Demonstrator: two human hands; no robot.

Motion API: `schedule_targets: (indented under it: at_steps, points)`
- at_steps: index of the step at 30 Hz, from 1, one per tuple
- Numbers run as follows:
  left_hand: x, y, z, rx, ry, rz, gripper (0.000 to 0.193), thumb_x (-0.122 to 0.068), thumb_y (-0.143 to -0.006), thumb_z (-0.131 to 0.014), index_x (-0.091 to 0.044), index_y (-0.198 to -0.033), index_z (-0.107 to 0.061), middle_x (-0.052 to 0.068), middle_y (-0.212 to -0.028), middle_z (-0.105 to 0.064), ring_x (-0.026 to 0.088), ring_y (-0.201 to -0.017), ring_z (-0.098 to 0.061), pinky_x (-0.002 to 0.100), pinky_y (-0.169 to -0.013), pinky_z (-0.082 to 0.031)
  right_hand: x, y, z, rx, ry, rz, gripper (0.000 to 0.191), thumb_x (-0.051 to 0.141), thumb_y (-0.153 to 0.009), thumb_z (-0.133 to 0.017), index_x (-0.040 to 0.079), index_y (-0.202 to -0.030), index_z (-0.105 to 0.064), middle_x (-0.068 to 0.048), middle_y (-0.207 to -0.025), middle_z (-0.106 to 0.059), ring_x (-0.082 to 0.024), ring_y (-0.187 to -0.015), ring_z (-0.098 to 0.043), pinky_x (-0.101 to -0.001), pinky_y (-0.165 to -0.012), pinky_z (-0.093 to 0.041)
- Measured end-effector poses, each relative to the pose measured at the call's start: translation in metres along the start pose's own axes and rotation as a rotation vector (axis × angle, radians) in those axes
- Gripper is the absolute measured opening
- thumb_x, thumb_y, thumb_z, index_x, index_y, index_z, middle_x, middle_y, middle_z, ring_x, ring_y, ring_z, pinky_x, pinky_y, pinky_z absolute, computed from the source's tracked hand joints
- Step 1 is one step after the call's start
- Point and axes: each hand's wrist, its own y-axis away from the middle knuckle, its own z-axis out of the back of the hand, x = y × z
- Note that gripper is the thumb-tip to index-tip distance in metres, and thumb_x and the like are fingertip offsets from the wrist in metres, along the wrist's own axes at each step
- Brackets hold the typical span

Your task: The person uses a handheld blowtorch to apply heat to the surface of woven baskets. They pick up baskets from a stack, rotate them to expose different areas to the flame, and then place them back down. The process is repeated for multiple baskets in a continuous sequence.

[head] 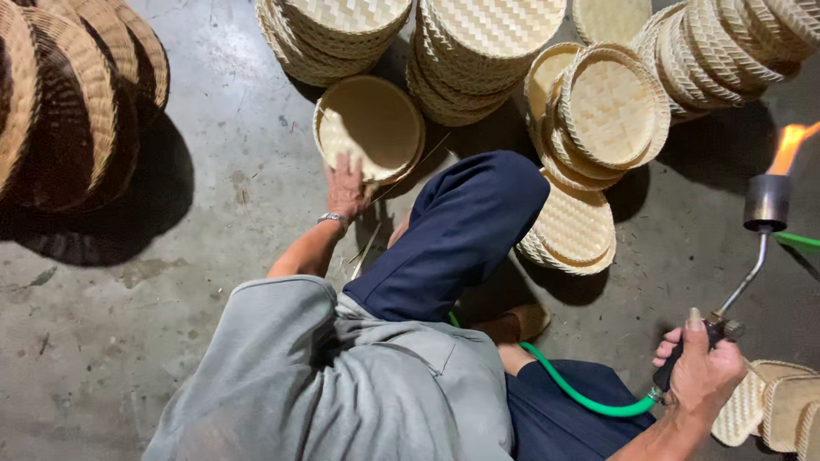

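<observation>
From the head camera, the person sits on a grey concrete floor [213, 171], one knee in dark blue trousers [461, 230] raised. The left hand [346, 189], a watch on its wrist, rests with spread fingers on the near rim of a round woven bamboo tray [371, 124] that leans against the far stacks of trays [410, 43]. The right hand [700, 371], near right, is wrapped firmly round the black handle of a gas torch [760, 222], whose nozzle points up and burns with an orange flame [790, 145]. A green hose [581, 397] runs from the handle leftward across the lap. More pale trays [598, 119] lie piled just beyond the knee; darker baskets [68, 94] sit far left.
</observation>
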Motion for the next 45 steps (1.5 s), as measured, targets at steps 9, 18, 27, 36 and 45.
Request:
schedule_targets:
  at_steps: [9,18,27,36,45]
  points:
    - [-0.004,-0.026,0.003,-0.149,0.643,0.688,0.094,-0.036,-0.092,-0.074,0.005,-0.157,-0.019,0.034,-0.147,-0.041,0.047,-0.135,-0.042,0.046,-0.113,-0.036,-0.006,-0.008,0.003,-0.032,-0.02,-0.036,0.034,0.025,-0.115,-0.066,-0.001,-0.095,-0.058,-0.008,-0.078,-0.06,-0.014,-0.06,-0.058,-0.0302,-0.051,-0.05]
    - [-0.002,-0.022,-0.001,-0.066,0.578,0.65,0.046,-0.036,-0.094,-0.075,-0.007,-0.128,-0.064,0.022,-0.122,-0.07,0.041,-0.116,-0.065,0.046,-0.102,-0.051,-0.013,-0.016,0.005,-0.02,0.005,-0.03,0.044,0.025,-0.118,-0.066,-0.006,-0.088,-0.058,-0.01,-0.076,-0.06,-0.016,-0.061,-0.057,-0.0314,-0.052,-0.049]
    - [-0.059,-0.03,-0.014,-0.435,0.688,0.187,0.056,-0.02,-0.095,-0.072,0.003,-0.142,-0.053,0.022,-0.117,-0.067,0.035,-0.105,-0.066,0.042,-0.095,-0.054,-0.006,-0.013,0.024,-0.041,-0.201,-0.004,0.014,0.009,-0.107,-0.071,0.002,-0.109,-0.058,-0.005,-0.082,-0.06,-0.011,-0.062,-0.058,-0.0265,-0.052,-0.048]
    - [-0.238,-0.116,0.173,-0.067,1.13,-0.712,0.038,-0.018,-0.118,-0.067,0.005,-0.145,-0.054,0.021,-0.136,-0.065,0.022,-0.115,-0.071,0.035,-0.097,-0.063,-0.016,-0.028,0.038,-0.022,-0.27,-0.062,0.02,0.015,-0.102,-0.073,0.004,-0.11,-0.058,-0.002,-0.078,-0.061,-0.008,-0.059,-0.059,-0.0258,-0.05,-0.05]
    - [-0.445,-0.16,0.097,0.553,0.274,-0.593,0.059,-0.046,-0.102,-0.065,-0.007,-0.144,-0.052,0.016,-0.089,-0.074,0.03,-0.072,-0.073,0.037,-0.069,-0.061,-0.014,-0.021,0.044,-0.096,-0.288,-0.027,0.024,0.016,-0.097,-0.073,0.002,-0.111,-0.06,-0.002,-0.077,-0.063,-0.008,-0.057,-0.058,-0.0261,-0.047,-0.05]
